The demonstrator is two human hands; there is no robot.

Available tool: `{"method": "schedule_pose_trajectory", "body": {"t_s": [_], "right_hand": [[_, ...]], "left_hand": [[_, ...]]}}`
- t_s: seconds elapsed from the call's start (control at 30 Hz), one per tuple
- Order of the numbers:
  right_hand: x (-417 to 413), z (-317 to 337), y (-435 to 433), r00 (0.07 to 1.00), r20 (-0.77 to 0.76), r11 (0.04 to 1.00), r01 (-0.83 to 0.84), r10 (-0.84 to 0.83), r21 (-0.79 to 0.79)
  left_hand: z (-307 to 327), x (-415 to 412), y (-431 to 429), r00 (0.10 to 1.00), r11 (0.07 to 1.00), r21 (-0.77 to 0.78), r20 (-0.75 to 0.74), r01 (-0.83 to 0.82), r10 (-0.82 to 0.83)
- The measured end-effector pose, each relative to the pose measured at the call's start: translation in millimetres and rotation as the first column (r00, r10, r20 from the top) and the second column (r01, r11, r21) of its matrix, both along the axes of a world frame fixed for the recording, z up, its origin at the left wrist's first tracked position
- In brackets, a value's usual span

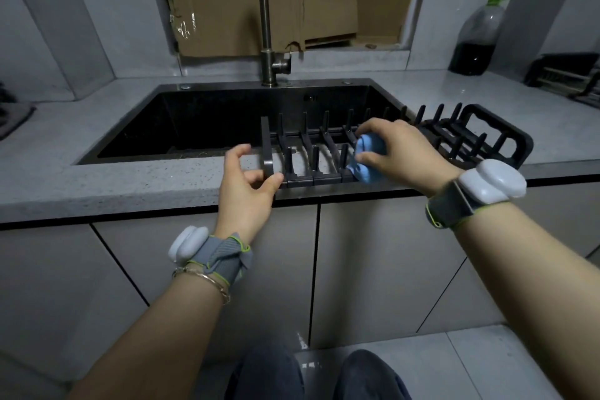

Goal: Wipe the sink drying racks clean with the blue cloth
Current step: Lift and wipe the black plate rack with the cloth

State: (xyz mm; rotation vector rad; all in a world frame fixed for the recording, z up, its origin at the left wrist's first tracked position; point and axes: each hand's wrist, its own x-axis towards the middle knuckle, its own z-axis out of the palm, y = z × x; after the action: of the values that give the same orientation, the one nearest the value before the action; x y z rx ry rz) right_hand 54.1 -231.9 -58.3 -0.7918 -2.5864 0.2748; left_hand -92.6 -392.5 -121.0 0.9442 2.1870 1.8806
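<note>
**Q:** While your hands are at the sink, what is the biggest thing around them?

**A:** The grey tabletop (130, 178). It runs beneath both my hands and out to either side. The black sink (194, 120) is sunk into it just beyond my left hand (246, 191).

**Q:** And the rack?

**A:** The dark drying rack (487, 136) starts at my left hand and passes under my right hand (399, 149). It carries on past that hand, and its end lies on the tabletop out to the right. Its prongs stand upright in rows.

**Q:** Anything further off?

**A:** A faucet (266, 26) rises behind the sink, between my hands and well beyond them. A bottle (477, 39) of dark liquid stands against the wall, far past my right hand.

**Q:** Where is the cloth?

**A:** The blue cloth (370, 153) is bunched in my right hand. My fingers and thumb curl round it and press it down among the prongs near the rack's middle.

**Q:** And your left hand?

**A:** Its thumb and a curled finger pinch the near corner of the rack's end plate. The forefinger is raised, apart from the plate.
</note>
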Motion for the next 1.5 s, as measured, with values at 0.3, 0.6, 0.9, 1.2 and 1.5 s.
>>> {"method": "schedule_pose_trajectory", "body": {"t_s": [0.3,0.6,0.9,1.2,1.5], "right_hand": [[-5,1,-5,0.987,0.161,0.971,-0.01,-0.03,0.241],[-6,-11,5,0.77,-0.608,0.974,0.071,-0.192,-0.217],[37,14,29,0.984,-0.172,0.998,0.037,-0.045,-0.045],[14,-8,23,0.988,0.095,0.975,0.1,-0.121,0.2],[11,-14,18,0.687,-0.637,0.932,0.183,-0.349,-0.313]], "left_hand": [[1,10,14,0.918,0.947,-0.312,-0.392,-0.072,-0.059],[10,16,20,0.91,0.922,-0.363,-0.413,-0.135,-0.029],[10,15,18,0.908,0.928,-0.347,-0.418,-0.132,-0.028],[11,18,18,0.917,0.913,-0.391,-0.397,-0.119,-0.05],[19,22,17,0.931,0.895,-0.428,-0.362,-0.127,-0.041]]}}
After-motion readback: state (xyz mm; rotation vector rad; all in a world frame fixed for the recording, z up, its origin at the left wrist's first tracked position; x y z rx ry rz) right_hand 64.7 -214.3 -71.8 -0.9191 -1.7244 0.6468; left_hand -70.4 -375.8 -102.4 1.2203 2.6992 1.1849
